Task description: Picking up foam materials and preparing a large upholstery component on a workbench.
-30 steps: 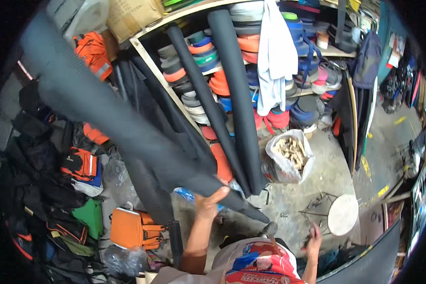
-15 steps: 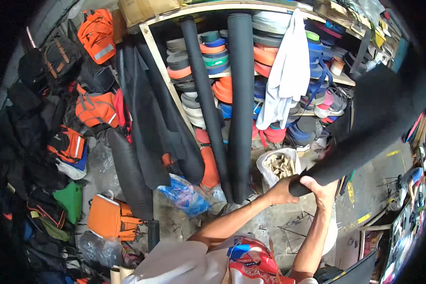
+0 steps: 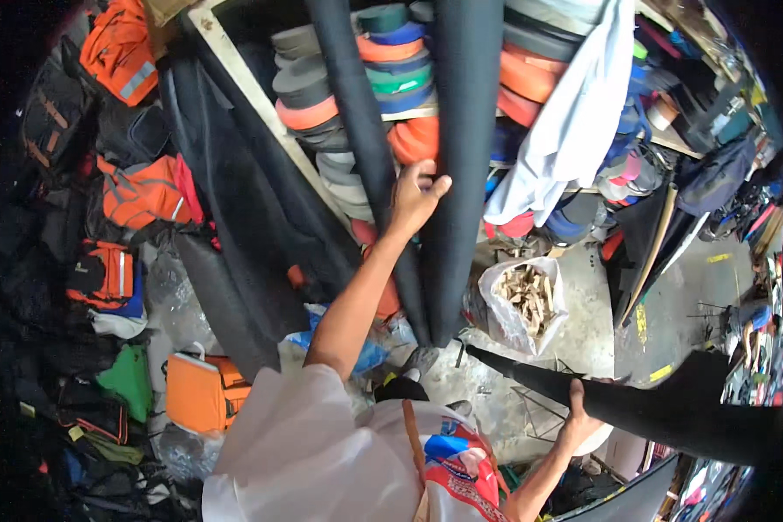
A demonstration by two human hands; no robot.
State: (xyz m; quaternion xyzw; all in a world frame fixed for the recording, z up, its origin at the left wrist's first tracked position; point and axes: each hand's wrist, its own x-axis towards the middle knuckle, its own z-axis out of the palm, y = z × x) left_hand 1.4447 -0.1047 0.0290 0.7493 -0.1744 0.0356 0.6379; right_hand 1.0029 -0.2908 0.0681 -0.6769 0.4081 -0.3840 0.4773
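Note:
Two upright rolls of black material lean on the shelf in front of me: a thin one [image 3: 357, 113] and a thicker one [image 3: 468, 130]. My left hand [image 3: 416, 202] is raised between them, fingers bent but apart from the thumb and nothing seen in its grasp. The thumb tip is close to the thicker roll; whether it touches cannot be told. Low at the right, my right hand [image 3: 580, 419] is closed around a long black fabric roll [image 3: 652, 413], which lies tilted across the right side, its loose wide end running off toward the rim.
Shelves behind the rolls hold stacked webbing coils [image 3: 398, 78], and a white cloth [image 3: 574, 122] hangs there. A white sack of wood scraps [image 3: 524, 304] stands on the floor. Orange bags [image 3: 196, 391] and black material [image 3: 252, 174] crowd the left.
The left hand has let go of the black fabric roll and moved up and left to the upright rolls. The right hand has lowered the fabric roll, swinging it down from its raised slant.

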